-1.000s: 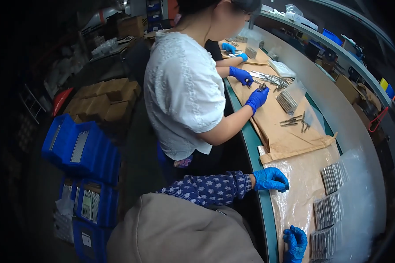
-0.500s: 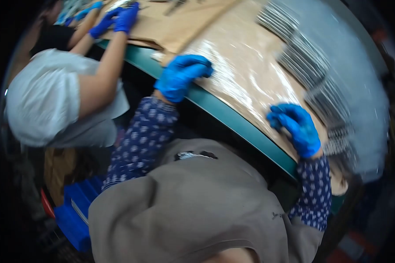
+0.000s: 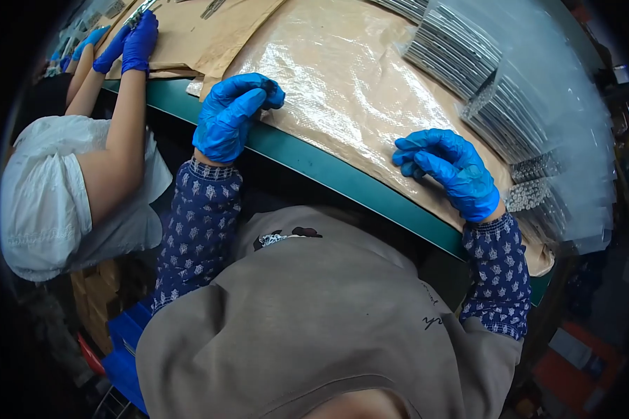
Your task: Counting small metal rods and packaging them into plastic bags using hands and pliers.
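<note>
Both my hands wear blue gloves and are raised over the near edge of a table covered with brown paper under shiny clear film. My left hand (image 3: 225, 117) is above the teal table edge (image 3: 307, 165), its fingers loosely curled and the thumb alongside them; no object shows in it. Farther right, my right hand (image 3: 454, 171) hovers over the brown sheet (image 3: 342, 77), fingers bent and the thumb apart from them, with nothing visible between. Closest to it are stacks of thin silvery metal pieces (image 3: 507, 115) in clear plastic.
Clear plastic sheeting (image 3: 573, 140) spreads along the table's right side. At my left a co-worker in a white garment (image 3: 56, 202) works with purple-gloved hands (image 3: 140, 42) over brown paper (image 3: 196, 35). A blue bin (image 3: 124, 363) stands low at the left.
The view has turned, so the table, the co-worker and both my hands appear farther left. My hands keep nearly the same loose curl, and the picture is sharper.
</note>
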